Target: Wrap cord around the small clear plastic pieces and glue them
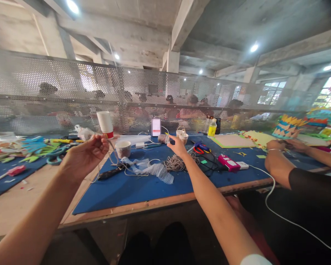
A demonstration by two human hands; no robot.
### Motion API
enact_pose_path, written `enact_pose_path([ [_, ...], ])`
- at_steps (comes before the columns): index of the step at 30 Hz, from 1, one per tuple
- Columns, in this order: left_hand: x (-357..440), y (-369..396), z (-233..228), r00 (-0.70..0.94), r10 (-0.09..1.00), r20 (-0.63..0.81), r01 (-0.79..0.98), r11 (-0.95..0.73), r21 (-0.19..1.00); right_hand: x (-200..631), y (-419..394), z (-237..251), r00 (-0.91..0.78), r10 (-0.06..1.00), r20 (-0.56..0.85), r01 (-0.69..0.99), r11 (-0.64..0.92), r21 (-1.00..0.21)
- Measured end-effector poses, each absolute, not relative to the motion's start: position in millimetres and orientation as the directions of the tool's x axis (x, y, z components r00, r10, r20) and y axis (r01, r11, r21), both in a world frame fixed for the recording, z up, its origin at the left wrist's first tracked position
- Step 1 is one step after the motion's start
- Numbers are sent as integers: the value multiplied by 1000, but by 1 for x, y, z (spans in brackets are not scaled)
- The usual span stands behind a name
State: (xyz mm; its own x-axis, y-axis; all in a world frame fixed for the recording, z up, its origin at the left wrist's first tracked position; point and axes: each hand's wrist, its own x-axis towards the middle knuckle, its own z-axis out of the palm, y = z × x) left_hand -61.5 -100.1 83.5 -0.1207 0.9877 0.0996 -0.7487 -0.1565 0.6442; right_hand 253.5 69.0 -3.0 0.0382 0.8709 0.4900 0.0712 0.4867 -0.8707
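My left hand [84, 156] is raised over the table edge and holds a white paper cup [105, 124] with a red band, upside down, with thin string [113, 156] hanging from it. My right hand [178, 145] reaches far forward over the blue mat [132, 191], its fingers at a small roll [163, 138] lying on the mat. A tangle of twine [175, 162] lies just below that hand. A second patterned paper cup [123, 149] stands between my hands, beside crumpled clear plastic [151, 169].
A black remote-like bar [110, 173], red scissors [200, 149], a pink device [228, 162] with a white cable, a phone [156, 127] and bottles [212, 129] sit on the mat. A co-worker's arms [281, 162] rest at right. Perforated metal screen [71, 92] closes the back.
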Motion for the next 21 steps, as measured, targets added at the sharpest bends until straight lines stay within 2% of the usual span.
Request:
enact_pose_path([
  [3, -54, -93, 82, 2, 976, 217, -737, -145, 660, 257, 67, -2, 3, 808, 589, 318, 558, -767],
  [5, -47, -90, 82, 81, 971, 224, -730, -95, 677, 260, 68, 0, 38, 786, 617, 363, 564, -742],
  [8, -34, -88, 85, 141, 964, 226, -701, -64, 710, 256, 65, 4, 41, 792, 609, 264, 580, -771],
  [10, -22, -87, 87, 191, 953, 235, -678, -45, 734, 246, 56, 10, -88, 828, 553, 130, 560, -818],
  [12, -10, -86, 90, 218, 942, 255, -673, -44, 738, 231, 38, 17, -316, 819, 479, 14, 509, -861],
  [14, 0, -85, 93, 202, 950, 237, -672, -41, 740, 213, 13, 26, -553, 724, 412, -76, 448, -891],
  [18, 1, -85, 100, 158, 957, 244, -680, -74, 730, 189, -27, 38, -818, 464, 338, -196, 328, -924],
  [19, -3, -86, 102, 143, 956, 257, -686, -92, 722, 188, -30, 39, -837, 439, 326, -212, 288, -934],
  [21, -17, -89, 105, 107, 959, 263, -696, -117, 708, 192, -26, 41, -819, 470, 330, -272, 189, -944],
])
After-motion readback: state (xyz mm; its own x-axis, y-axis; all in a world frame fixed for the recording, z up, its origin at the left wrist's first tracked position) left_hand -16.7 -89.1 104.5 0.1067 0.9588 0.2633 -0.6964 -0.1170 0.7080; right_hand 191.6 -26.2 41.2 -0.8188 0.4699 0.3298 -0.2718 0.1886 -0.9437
